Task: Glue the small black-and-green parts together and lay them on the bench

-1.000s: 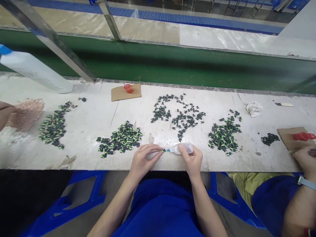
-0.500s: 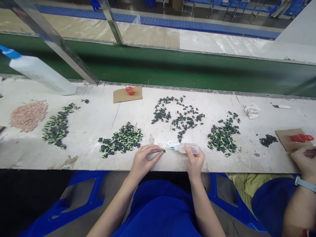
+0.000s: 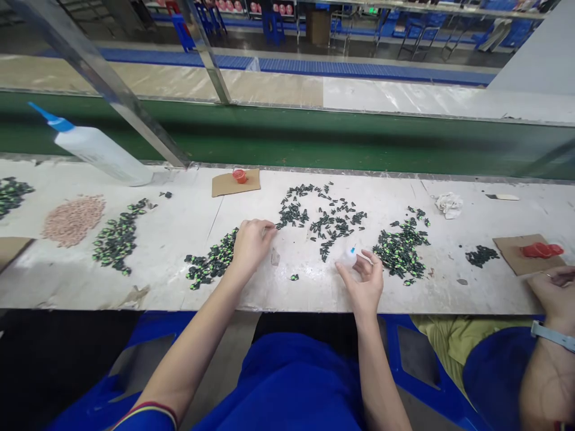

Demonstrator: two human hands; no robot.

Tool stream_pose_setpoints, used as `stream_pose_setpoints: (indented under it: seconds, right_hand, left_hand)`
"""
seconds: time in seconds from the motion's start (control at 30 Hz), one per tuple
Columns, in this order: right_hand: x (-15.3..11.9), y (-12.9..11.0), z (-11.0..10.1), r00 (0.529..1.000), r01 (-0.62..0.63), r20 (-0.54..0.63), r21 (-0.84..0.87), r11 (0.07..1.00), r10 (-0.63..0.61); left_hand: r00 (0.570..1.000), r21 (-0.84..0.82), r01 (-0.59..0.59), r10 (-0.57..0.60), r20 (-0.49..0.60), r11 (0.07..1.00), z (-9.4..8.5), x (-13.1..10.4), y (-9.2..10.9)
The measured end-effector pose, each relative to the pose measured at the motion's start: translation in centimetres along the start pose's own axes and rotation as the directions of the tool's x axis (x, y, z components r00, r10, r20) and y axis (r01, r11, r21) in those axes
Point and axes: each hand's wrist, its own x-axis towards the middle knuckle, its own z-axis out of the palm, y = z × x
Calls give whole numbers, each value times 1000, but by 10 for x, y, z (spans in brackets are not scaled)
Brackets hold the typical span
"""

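My left hand [image 3: 252, 244] is closed in a pinch at the left edge of a scattered pile of small black parts [image 3: 335, 224], its fingertips on one of them. In my right hand [image 3: 365, 276] is a small translucent squeeze bottle [image 3: 347, 257] with a blue nozzle, held between thumb and fingers, nozzle tilted up. Between the hands, near the table's front edge, a single black-and-green piece [image 3: 294, 277] lies on the white tabletop [image 3: 314, 293]. Heaps of black-and-green pieces lie left [image 3: 211, 263] and right [image 3: 401, 248] of my hands.
Behind, a red cup [image 3: 239, 176] sits on cardboard [image 3: 220, 187]. Far left are a pink heap [image 3: 74, 220] and a large leaning bottle [image 3: 105, 152]. To the right are crumpled tissue [image 3: 449, 205], a blade [image 3: 503, 197] and a co-worker's hand [image 3: 554, 293] by red cups [image 3: 536, 250].
My left hand has left the black-and-green piece on the table and moved up to the black parts. My right hand has turned the bottle from lying sideways to nozzle up.
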Motion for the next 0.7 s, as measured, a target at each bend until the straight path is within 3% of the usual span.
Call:
stream_pose_setpoints:
  seconds: [0.1, 0.2, 0.3, 0.4, 0.47, 0.53, 0.7]
  right_hand:
    - [-6, -1, -1, 997, 79, 25, -36, 996, -79]
    - [-18, -6, -5, 971, 232, -20, -154, 961, -237]
    - [-36, -14, -6, 890, 414, -61, -307, 857, -452]
    - [-53, -20, 2, 805, 572, 33, -305, 762, -592]
    - [-60, -22, 13, 832, 554, 154, -223, 802, -533]
    - [-62, -22, 24, 884, 439, 249, -152, 886, -395]
    - [-52, -17, 41, 932, 173, 332, -53, 983, -146]
  left_hand:
    - [999, 11, 12, -12, 31, 1000, 9, 10, -2]
    - [998, 8, 22, -22, 62, 1000, 10, 11, -2]
    - [995, -23, 15, -12, 98, 1000, 8, 6, 1]
    - [989, -76, -8, 19, 144, 997, 5, -7, 9]
    - [983, -112, -28, 47, 179, 993, 3, -19, 18]
    - [974, -170, -30, 68, 217, 985, 2, -33, 27]
    - [964, -368, 38, 63, 258, 929, -8, -58, 46]
